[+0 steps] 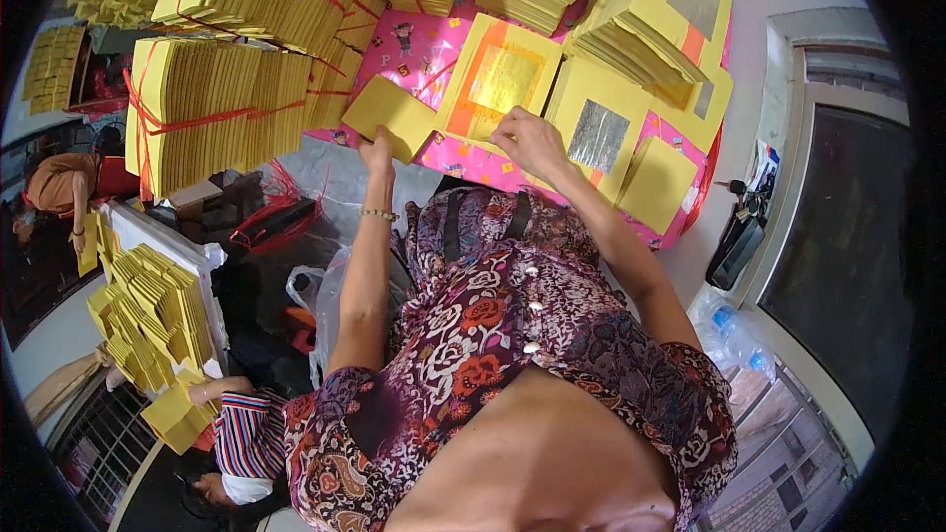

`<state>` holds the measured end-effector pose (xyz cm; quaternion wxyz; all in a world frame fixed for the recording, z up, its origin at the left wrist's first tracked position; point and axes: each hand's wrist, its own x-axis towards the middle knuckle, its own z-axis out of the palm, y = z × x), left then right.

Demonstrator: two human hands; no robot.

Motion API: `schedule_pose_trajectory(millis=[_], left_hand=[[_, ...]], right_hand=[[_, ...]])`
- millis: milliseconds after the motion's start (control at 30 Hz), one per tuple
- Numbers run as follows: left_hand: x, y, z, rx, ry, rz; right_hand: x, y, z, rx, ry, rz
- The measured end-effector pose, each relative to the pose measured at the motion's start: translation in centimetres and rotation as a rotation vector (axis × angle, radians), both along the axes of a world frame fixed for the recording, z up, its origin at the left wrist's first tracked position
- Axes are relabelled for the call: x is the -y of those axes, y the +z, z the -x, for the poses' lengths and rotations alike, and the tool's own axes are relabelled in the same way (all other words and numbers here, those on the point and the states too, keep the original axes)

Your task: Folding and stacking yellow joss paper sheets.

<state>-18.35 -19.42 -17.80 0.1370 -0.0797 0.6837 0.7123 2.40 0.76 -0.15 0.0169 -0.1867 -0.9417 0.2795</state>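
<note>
My left hand (375,151) is closed on the near edge of a plain yellow folded paper packet (392,118), tilted above the pink patterned table cover (478,169). The fingers of my right hand (532,143) are pinched at the near edge of a yellow sheet with a gold foil square and an orange band (506,79). Beside it on the right lie yellow sheets with a silver foil square (598,133). Another plain yellow packet (658,182) rests at the table's near right edge.
Tall yellow paper bundles tied with red strips (222,103) line the left. A stack of foil-marked sheets (645,10) stands at the far right. At lower left, a person in a striped top (246,433) and another in brown (64,187) handle yellow papers.
</note>
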Motion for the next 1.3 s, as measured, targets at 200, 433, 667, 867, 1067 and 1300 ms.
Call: schedule_pose_trajectory(millis=[200, 433, 667, 867, 1067, 1300], left_hand=[[-0.5, 3.7, -2.8, -0.423, 0.054, 0.766], [-4.0, 9.0, -4.6, -0.219, -0.565, 0.012], [-7.8, 7.6, -2.1, -0.039, -0.886, -0.094], [-7.7, 8.1, -3.2, -0.107, -0.908, -0.043], [-7.9, 9.6, -3.9, -0.019, -0.922, 0.048], [-6.6, 7.3, -2.9, 0.147, -0.649, -0.247]], right_hand=[[-0.3, -0.2, 0.4, 0.030, -0.027, 0.029], [-0.7, -0.5, 0.4, 0.081, -0.060, 0.066], [-0.4, -0.5, 0.4, -0.010, -0.038, 0.017], [-0.3, -0.6, 0.3, 0.015, -0.016, 0.005], [-0.9, -0.8, 0.0, 0.066, -0.021, 0.004], [-1.3, -1.2, 0.5, 0.086, -0.067, 0.068]])
